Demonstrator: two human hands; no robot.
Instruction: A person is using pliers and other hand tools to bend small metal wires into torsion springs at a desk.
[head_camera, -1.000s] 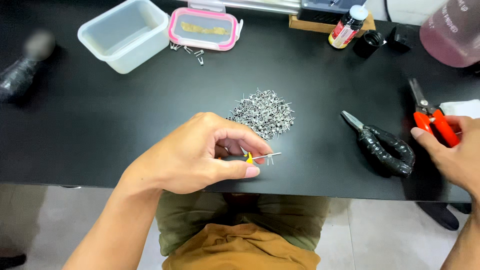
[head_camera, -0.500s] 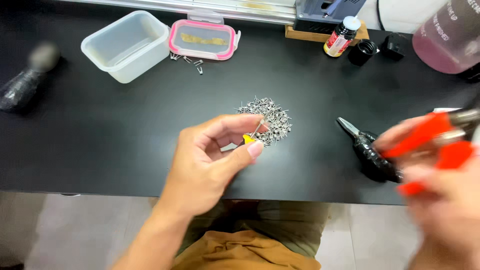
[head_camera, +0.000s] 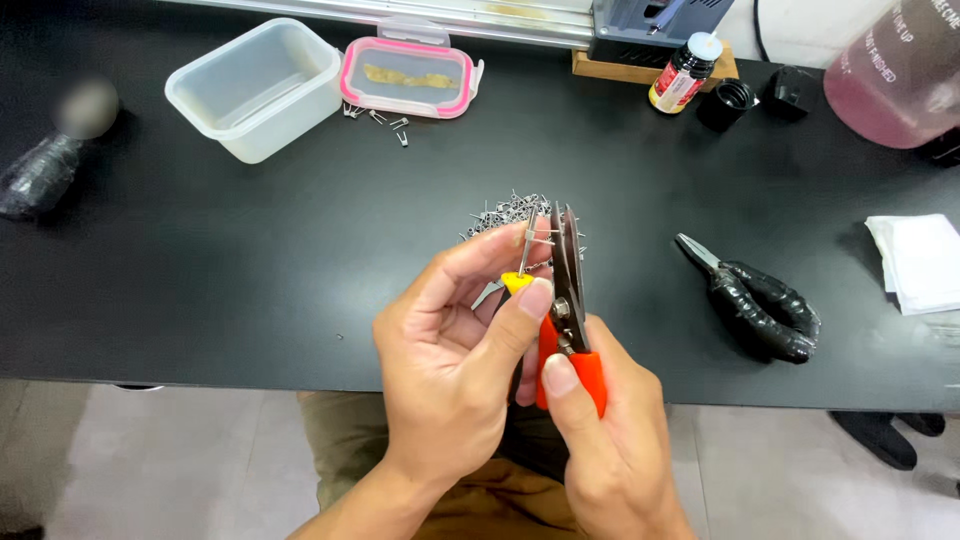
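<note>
Above the near edge of the black table (head_camera: 200, 270), a small yellow component with thin metal leads (head_camera: 519, 272) sits pinched between the thumb and forefinger of the left hand (head_camera: 450, 360). Its leads stand upward, and the yellow body rests just above the thumbnail. The other fingers of that hand are curled loosely inward toward the palm.

Right beside it, the right hand (head_camera: 600, 440) is wrapped around the orange handles of a pair of cutters (head_camera: 566, 310), thumb pressed on the near handle. The cutter's dark blades point up and away, close to the leads; whether they touch the leads cannot be told.

Behind both hands lies a heap of small metal parts (head_camera: 505, 213), partly hidden by the fingers. To the right rests a pair of pliers with black-wrapped handles (head_camera: 755, 300), and farther right a folded white cloth (head_camera: 915, 262). At the far left stands a clear plastic container (head_camera: 255, 88), with its pink-rimmed lid (head_camera: 408, 77) beside it and a few loose metal parts (head_camera: 385, 120) just in front. A small bottle with a white cap (head_camera: 683, 73) and a large pink jug (head_camera: 895, 70) stand at the far right.
</note>
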